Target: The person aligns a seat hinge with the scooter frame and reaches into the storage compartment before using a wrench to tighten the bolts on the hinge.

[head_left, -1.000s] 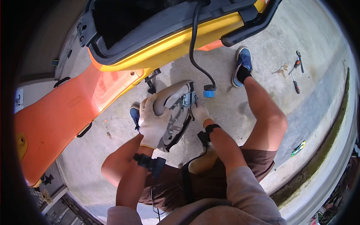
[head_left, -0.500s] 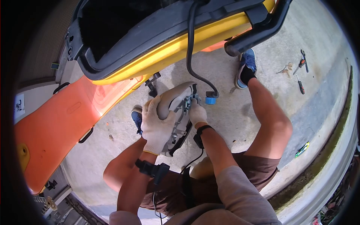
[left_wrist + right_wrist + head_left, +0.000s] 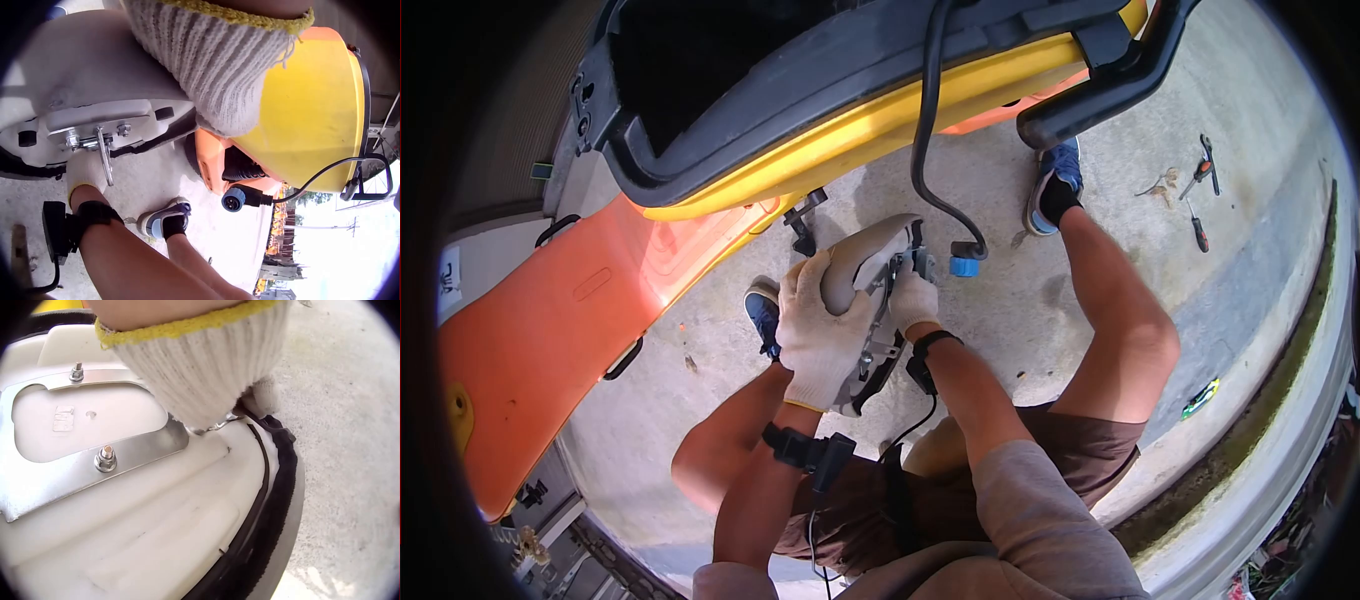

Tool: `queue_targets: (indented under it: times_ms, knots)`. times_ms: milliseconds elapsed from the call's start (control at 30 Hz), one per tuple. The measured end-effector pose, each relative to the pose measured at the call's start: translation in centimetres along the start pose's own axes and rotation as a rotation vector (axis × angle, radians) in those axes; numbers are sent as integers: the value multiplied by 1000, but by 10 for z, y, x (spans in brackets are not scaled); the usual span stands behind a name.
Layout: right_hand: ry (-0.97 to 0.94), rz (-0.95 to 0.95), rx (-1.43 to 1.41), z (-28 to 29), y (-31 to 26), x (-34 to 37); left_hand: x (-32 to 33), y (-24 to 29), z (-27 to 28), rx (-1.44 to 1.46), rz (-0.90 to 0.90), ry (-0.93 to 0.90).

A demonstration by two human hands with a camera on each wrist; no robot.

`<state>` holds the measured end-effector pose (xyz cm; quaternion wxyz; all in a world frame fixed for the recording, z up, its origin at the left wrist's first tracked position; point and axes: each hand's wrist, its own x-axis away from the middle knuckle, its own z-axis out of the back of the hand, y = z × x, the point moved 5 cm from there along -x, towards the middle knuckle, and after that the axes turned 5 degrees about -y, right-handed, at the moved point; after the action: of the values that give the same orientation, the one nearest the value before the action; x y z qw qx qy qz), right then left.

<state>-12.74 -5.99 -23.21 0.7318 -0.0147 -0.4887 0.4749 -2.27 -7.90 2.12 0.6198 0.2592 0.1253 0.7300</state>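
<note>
My left hand (image 3: pixel 815 330), in a white knit glove, grips the grey padded side of a seat (image 3: pixel 870 250). The seat is tipped up, its white plastic underside (image 3: pixel 131 525) facing my right hand. Bolted to that underside is a silver metal plate (image 3: pixel 134 456) with nuts on studs. My gloved right hand (image 3: pixel 913 298) works at the seat's far end, its fingers curled in at a metal bracket (image 3: pixel 893 268) by the black edge trim (image 3: pixel 275 481). The glove hides most of these fingers in the right wrist view (image 3: pixel 200 375).
A yellow vehicle body (image 3: pixel 850 130) with orange panels (image 3: pixel 580 310) looms ahead and left. From it hangs a black cable with a blue connector (image 3: pixel 965 266) near my right hand. Hand tools (image 3: pixel 1200 190) lie on the concrete floor at the right, beyond my right leg (image 3: pixel 1115 300).
My right hand has shifted left and in closer over the metal bracket, covering more of it. My left hand keeps its grip on the seat. The head view has moved slightly.
</note>
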Motion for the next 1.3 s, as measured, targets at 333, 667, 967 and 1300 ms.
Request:
queue_targets:
  times_ms: [333, 667, 967, 1300]
  knots:
    - [70, -47, -388, -16, 40, 3, -1, 0, -8, -31, -23, 43]
    - [-116, -144, -532, -49, 68, 1, 1, 7, -5, -71, -67, 57]
    - [-108, -52, -218, -34, 41, 10, 12, 2, -15, 11, -111, 217]
    - [-258, -93, -306, -23, 21, 15, 24, -13, -10, 43, -115, 226]
